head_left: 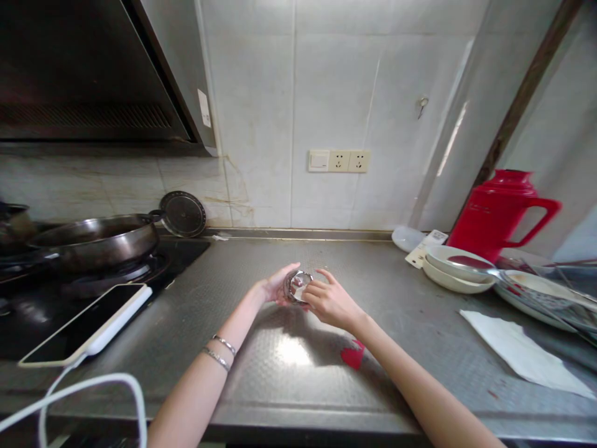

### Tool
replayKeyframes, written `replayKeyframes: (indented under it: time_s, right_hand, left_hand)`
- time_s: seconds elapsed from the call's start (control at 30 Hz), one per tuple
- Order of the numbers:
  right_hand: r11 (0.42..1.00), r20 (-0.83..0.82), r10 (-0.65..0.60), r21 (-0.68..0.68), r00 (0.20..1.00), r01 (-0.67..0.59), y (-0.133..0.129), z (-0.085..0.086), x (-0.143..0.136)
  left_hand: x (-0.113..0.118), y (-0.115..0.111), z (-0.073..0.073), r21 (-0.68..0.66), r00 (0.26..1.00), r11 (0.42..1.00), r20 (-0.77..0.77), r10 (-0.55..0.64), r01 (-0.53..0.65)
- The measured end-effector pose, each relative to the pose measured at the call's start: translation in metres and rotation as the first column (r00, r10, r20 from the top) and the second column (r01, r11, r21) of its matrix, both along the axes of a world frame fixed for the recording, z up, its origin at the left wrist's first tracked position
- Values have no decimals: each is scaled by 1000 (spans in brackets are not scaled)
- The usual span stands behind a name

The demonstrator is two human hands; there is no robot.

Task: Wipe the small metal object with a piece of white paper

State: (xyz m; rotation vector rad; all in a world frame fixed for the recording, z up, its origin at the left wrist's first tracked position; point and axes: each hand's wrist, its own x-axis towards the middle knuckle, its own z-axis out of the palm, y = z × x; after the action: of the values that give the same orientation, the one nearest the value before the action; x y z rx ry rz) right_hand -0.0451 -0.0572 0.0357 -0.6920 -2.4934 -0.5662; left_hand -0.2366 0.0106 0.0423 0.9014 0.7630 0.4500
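White cable (93, 389) nearest; both hands (273, 289) (329, 302) cup a small glass (297, 286) (phone (88, 323) left).

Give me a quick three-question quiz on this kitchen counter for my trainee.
1. True or false: both hands are on the small glass.
2. Which side of the counter holds the red flask: A left, B right?
3. What lies on the stove edge, plugged into a white cable?

Key:
1. True: left hand and right hand both hold it.
2. B.
3. A phone.
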Motion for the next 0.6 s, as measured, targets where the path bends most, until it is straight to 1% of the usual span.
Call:
replayKeyframes:
  time_s: [0.1,0.2,0.27,0.33,0.43,0.53,0.6]
  right_hand:
    - [999,15,7,41,1000,-7,4,-7,0]
    - [998,-50,-3,59,999,6,5,-11,-1]
    - [998,-94,-13,62,995,19,4,-12,-3]
    - [998,-137,-23,54,990,31,2,-12,-6]
    - [998,-217,-52,24,975,58,0,-12,-12]
    - [994,-308,-107,0,945,112,1,-12,-16]
    - [988,-376,-147,-14,915,153,3,-13,-16]
  left_hand:
    - [-1,1,-4,43,990,994,-103,-99,104]
    - [-2,1,-3,83,994,992,-57,-89,93]
    - [-1,1,-2,86,997,994,-45,-65,69]
    - [2,2,-1,78,1000,997,-22,11,-9]
    - [9,5,0,78,980,979,74,183,-188]
    - [19,3,1,66,924,934,187,333,-350]
    - [27,-3,0,57,879,906,273,391,-420]
